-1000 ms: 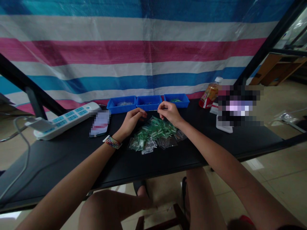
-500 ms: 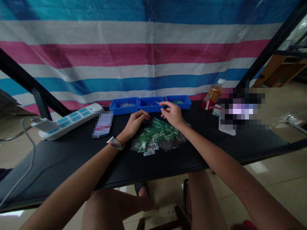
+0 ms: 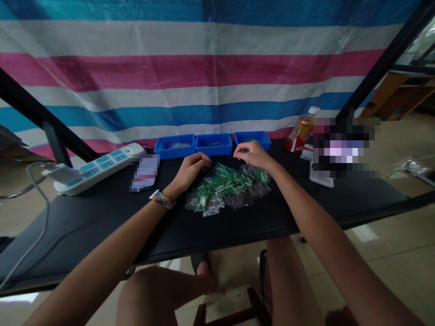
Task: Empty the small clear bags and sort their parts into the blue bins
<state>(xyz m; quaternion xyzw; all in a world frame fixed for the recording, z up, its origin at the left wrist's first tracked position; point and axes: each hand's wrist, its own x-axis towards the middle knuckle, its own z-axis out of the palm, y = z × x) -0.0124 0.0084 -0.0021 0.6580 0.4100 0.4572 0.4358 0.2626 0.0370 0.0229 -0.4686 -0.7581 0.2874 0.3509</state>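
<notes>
Backdrop: striped tarp (image 3: 210, 72) (blue, white, pink bands) fills the upper half of the frame. Black table (image 3: 102, 217) runs across the middle, tiled floor visible lower right.

Pile of small clear bags with green parts (image 3: 226, 188) sits centre frame on the table, between the two hands.

Left hand (image 3: 190, 168): fingers curled loosely, resting at the upper left edge of the pile, fingertips touching or just over the bags. Can't tell if anything is pinched in it. Beaded wristband (image 3: 162, 199) on that wrist.

Right hand (image 3: 253, 155): fingers bunched together, pointing left, just above the upper right of the pile and right in front of the trays. Grip looks narrow; whether it holds anything is too small to tell.

Three blue trays (image 3: 212, 144) in a row behind the pile, against the tarp. Contents unclear.

White power strip (image 3: 102, 166) centre left, with a plug and a grey cable trailing to the left edge. Bottle with orange liquid (image 3: 301, 131) upper right of the trays. The person's knees show under the table at the bottom.
</notes>
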